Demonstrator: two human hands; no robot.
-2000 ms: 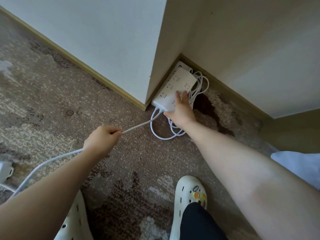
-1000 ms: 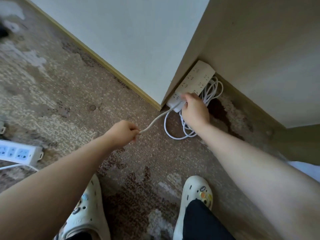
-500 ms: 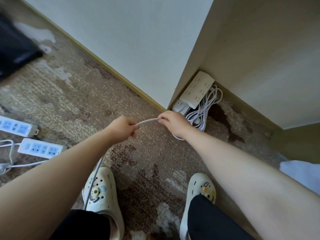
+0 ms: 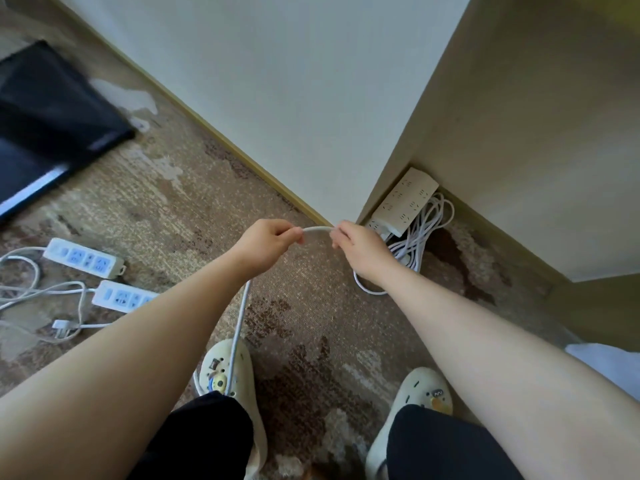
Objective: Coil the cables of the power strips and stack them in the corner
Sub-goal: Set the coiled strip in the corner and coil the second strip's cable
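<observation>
A white power strip (image 4: 405,201) lies in the corner on top of another strip, with coiled white cable (image 4: 420,233) beside it. My left hand (image 4: 266,244) and my right hand (image 4: 360,249) each pinch the same white cable (image 4: 317,229), a short stretch taut between them. From my left hand the cable hangs down to the floor over my left shoe. Two more white strips with blue sockets (image 4: 83,259) (image 4: 123,296) lie on the carpet at left, their cables loose.
A black flat object (image 4: 45,123) lies on the carpet at upper left. Two walls meet at a protruding edge just beyond my hands. My cream clogs (image 4: 225,372) (image 4: 426,393) stand below. Something pale blue (image 4: 609,368) shows at right.
My right hand let go of the strip in the corner and took hold of the cable close to my left hand. The view shifted left, bringing the two blue-socket strips into sight.
</observation>
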